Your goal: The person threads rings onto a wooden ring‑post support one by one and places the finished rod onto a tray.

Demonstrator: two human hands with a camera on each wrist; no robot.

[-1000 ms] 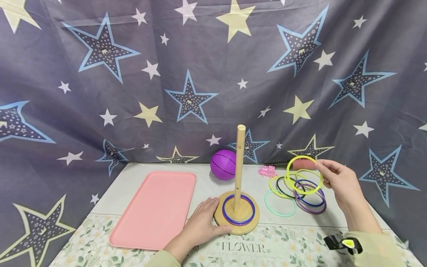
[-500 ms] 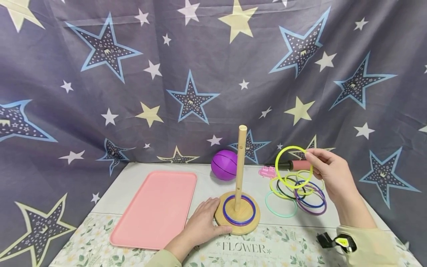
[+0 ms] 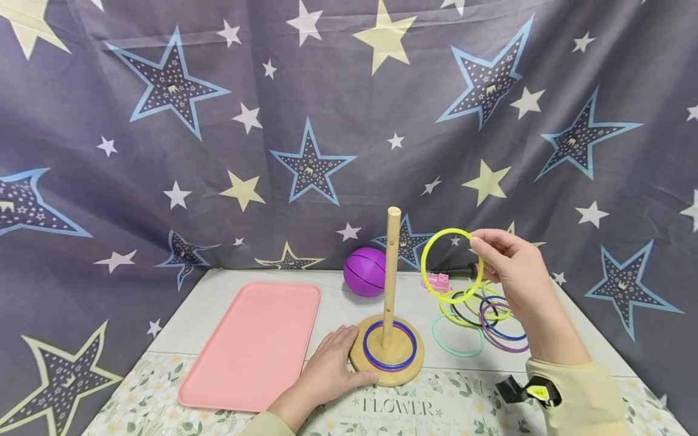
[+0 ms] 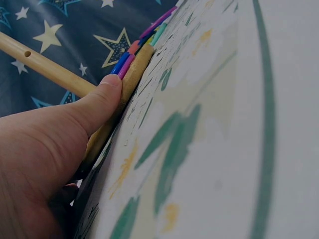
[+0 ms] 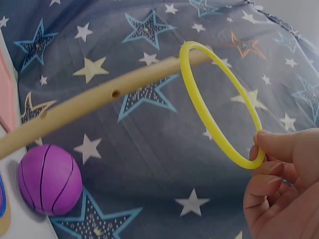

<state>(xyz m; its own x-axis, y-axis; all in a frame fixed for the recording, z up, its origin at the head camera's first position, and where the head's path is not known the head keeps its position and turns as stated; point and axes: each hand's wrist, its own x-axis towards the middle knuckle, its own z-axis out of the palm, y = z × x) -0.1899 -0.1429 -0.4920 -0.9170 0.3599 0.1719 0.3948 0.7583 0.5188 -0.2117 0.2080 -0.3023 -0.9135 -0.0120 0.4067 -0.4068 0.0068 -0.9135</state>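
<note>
- Right hand pinches a yellow-green ring in the air, at 2 o'clock from the wooden peg.
- Left hand, fingers flat, rests on the peg's round base at 9 o'clock.

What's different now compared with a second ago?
The right hand, pinching the yellow ring, has carried it up and left, away from the loose rings on the table and closer to the top of the wooden peg. The left hand still rests against the wooden base, the blue ring stays around the peg, and the pink tray and purple ball haven't moved.
</note>
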